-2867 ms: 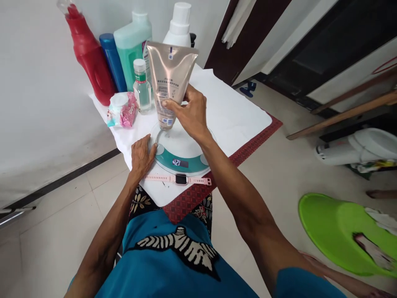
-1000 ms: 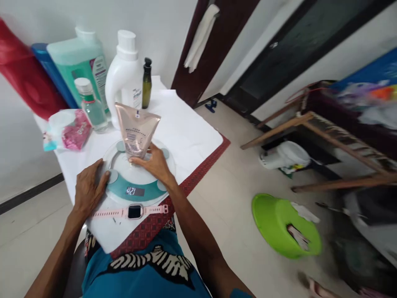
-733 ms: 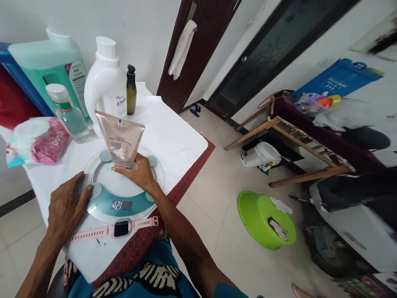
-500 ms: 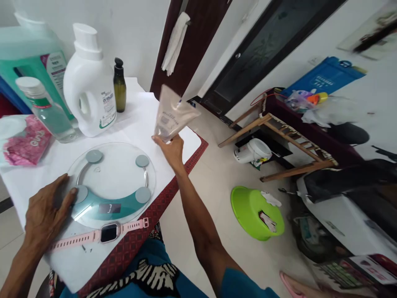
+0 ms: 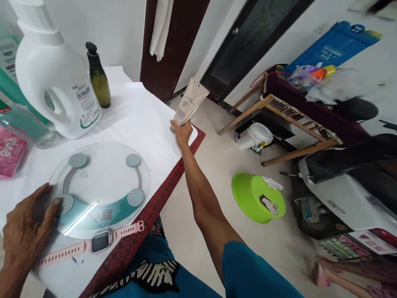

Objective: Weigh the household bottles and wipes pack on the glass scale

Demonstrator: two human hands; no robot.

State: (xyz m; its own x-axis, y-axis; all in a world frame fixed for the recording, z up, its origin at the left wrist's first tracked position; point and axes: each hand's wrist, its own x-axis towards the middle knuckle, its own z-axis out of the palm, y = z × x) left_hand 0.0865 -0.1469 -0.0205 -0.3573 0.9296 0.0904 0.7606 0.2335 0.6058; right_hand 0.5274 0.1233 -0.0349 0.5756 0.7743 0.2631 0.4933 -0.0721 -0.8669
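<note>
My right hand (image 5: 183, 133) grips a beige squeeze tube (image 5: 190, 101) near its cap end, at the far right corner of the table. The tube's wide flat end points up and leans right. My left hand (image 5: 29, 225) rests with fingers spread at the left rim of a round glass scale (image 5: 102, 174). The scale has a teal band and grey pads; its display is dark. In front of the scale lies a pink-strapped smartwatch (image 5: 101, 241).
Behind the scale stand a white detergent bottle (image 5: 58, 78), a green pump bottle (image 5: 99, 80), a clear bottle (image 5: 27, 124) and a pink packet (image 5: 10, 151). On the floor to the right are a lime-green basin (image 5: 248, 196), a white bucket (image 5: 256, 134) and a wooden bench (image 5: 297, 142). Another person's legs show lower right.
My right hand has lifted the tube off the scale and carried it right to the table's far corner. The display went from digits to dark. My left hand stayed by the scale; the view turned right.
</note>
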